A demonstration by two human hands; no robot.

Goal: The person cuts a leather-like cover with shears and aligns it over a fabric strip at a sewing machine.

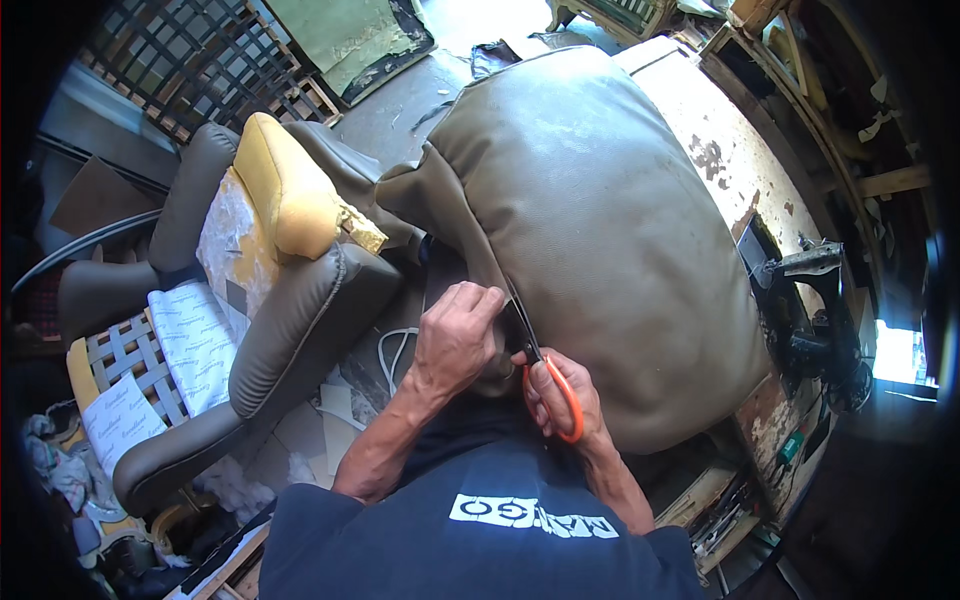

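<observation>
A large stuffed olive-brown leatherette cushion point(610, 230) fills the centre and right, with a loose flap of its cover point(455, 210) hanging down its left edge. My left hand point(455, 335) pinches the lower part of that flap beside the cushion. Just to the right, my right hand point(560, 395) is closed on orange-handled scissors point(530, 335), whose dark blades lie along the flap's edge by my left fingertips. The blades' exact bite on the material is too small to tell.
A partly stripped armchair point(300, 320) with yellow foam and webbing stands left. A black sewing machine point(820, 290) sits on a worn bench point(700, 120) at right. A white cord point(395, 365) hangs below the cushion. Scraps point(230, 480) lie lower left; a lattice frame point(170, 60) leans behind.
</observation>
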